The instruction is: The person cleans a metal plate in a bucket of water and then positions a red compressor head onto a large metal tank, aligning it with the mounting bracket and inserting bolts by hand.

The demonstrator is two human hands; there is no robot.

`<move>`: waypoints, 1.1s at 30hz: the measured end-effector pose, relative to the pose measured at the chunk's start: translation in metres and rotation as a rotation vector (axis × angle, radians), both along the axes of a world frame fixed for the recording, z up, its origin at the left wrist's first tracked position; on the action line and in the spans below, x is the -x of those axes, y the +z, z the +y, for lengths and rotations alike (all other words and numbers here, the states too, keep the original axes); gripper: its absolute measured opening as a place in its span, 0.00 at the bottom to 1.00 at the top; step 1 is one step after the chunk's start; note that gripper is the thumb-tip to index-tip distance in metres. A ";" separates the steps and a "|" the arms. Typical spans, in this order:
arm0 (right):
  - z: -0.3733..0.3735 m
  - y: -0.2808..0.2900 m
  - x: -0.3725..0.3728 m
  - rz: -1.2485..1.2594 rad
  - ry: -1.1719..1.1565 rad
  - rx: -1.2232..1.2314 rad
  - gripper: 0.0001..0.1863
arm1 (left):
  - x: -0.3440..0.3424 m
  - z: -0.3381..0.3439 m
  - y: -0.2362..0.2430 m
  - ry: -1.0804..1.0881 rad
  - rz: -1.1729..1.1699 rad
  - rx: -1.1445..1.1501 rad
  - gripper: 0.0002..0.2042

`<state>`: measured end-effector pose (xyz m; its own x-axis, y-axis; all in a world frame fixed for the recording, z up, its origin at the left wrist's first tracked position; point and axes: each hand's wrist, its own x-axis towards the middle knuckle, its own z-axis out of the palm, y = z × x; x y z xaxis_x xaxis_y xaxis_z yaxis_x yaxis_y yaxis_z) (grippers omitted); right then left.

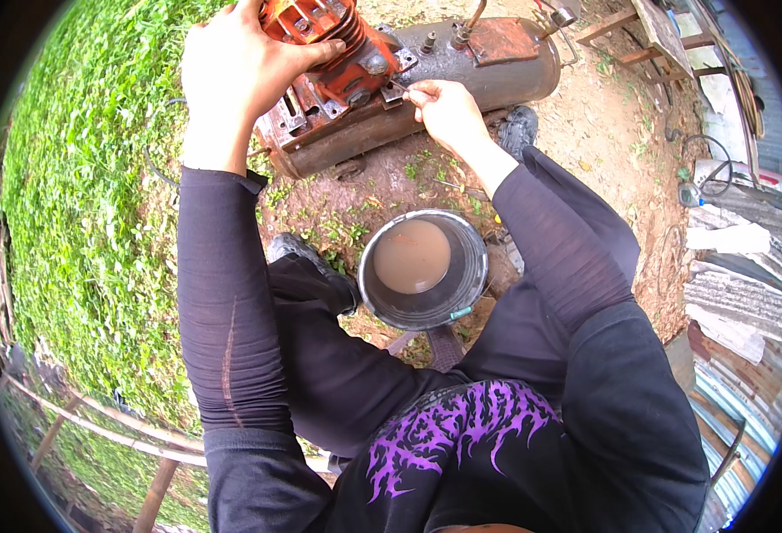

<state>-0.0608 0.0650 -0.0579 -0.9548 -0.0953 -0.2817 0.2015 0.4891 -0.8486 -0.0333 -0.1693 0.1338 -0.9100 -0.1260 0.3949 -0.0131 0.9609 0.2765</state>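
An orange finned compressor pump (358, 69) sits on a rusty cylindrical tank (520, 75) at the top of the head view. My left hand (231, 75) grips the pump's upper left, its thumb lying across the fins. My right hand (444, 115) is closed in a pinch at a metal bracket on the pump's right base, on a thin metal piece too small to name. Below them, between my feet, a dark bucket (472, 266) holds murky brown liquid (409, 256).
Grass (80, 222) covers the left, with a bamboo rail (115, 423) at lower left. A wooden stand (653, 31) is at upper right. Corrugated sheets (729, 298), a coiled black cable (724, 164) and bare dirt (622, 169) lie along the right.
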 end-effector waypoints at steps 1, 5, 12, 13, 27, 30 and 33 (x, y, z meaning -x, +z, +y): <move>0.002 -0.006 0.002 0.041 0.002 -0.019 0.11 | -0.001 0.003 0.000 0.007 0.002 0.020 0.45; -0.003 0.005 -0.002 -0.027 -0.012 -0.050 0.12 | -0.003 0.003 0.000 0.018 -0.011 0.013 0.45; 0.003 0.007 0.005 0.025 -0.002 -0.049 0.12 | 0.001 0.001 -0.002 0.012 -0.018 0.003 0.45; 0.002 0.008 0.005 0.014 0.012 -0.057 0.12 | 0.002 -0.002 -0.004 0.009 -0.021 -0.004 0.45; -0.020 0.008 -0.022 -0.198 -0.226 0.379 0.09 | 0.006 -0.006 -0.009 0.005 -0.066 0.033 0.49; -0.025 0.009 -0.024 -0.192 -0.224 0.431 0.09 | 0.001 0.001 -0.001 0.015 -0.032 -0.037 0.45; -0.028 0.009 -0.024 -0.178 -0.184 0.360 0.09 | 0.002 0.003 0.002 0.014 -0.059 -0.058 0.46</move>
<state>-0.0371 0.0369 -0.0491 -0.9047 -0.0504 -0.4230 0.4158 0.1112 -0.9026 -0.0354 -0.1664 0.1355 -0.9297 -0.1598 0.3319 -0.0440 0.9428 0.3305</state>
